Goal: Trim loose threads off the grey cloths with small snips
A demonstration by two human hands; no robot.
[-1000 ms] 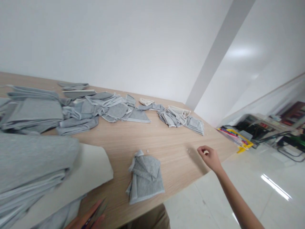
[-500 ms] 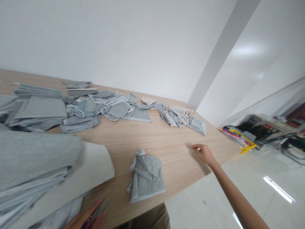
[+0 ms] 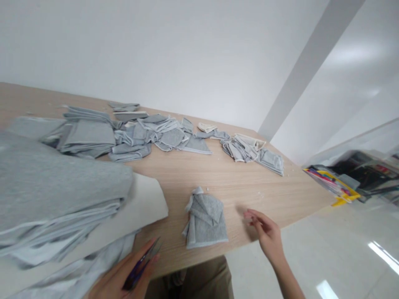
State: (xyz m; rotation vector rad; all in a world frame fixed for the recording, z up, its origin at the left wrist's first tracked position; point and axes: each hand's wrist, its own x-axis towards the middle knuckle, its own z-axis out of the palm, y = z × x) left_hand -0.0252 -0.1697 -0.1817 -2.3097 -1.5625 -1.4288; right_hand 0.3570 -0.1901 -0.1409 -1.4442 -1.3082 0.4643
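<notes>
My left hand [image 3: 124, 272] is at the table's front edge, closed around dark purple thread snips [image 3: 137, 268] whose metal blades point up and to the right. Over the right front part of the table is my right hand [image 3: 264, 232], fingers loosely bent and apart, with no object visible in them. Between the two hands lies a small grey fabric piece [image 3: 207, 224], folded over itself, with pale edges. Beside my left hand rises a large stack of folded grey fabric [image 3: 62, 187], resting on a cream sheet [image 3: 149, 199].
Along the back of the wooden table [image 3: 187, 174] lie several heaps of grey cloth pieces [image 3: 171, 137]. A smaller cloth pile [image 3: 240, 147] sits at the back right. Beyond the right edge stands a yellow bin [image 3: 346, 193]. White bits of lint [image 3: 260, 194] dot the surface.
My right hand has come down from the lint bits toward the front edge, nearer the folded grey piece, and its fingers have loosened. The view has turned left; my left hand keeps the snips.
</notes>
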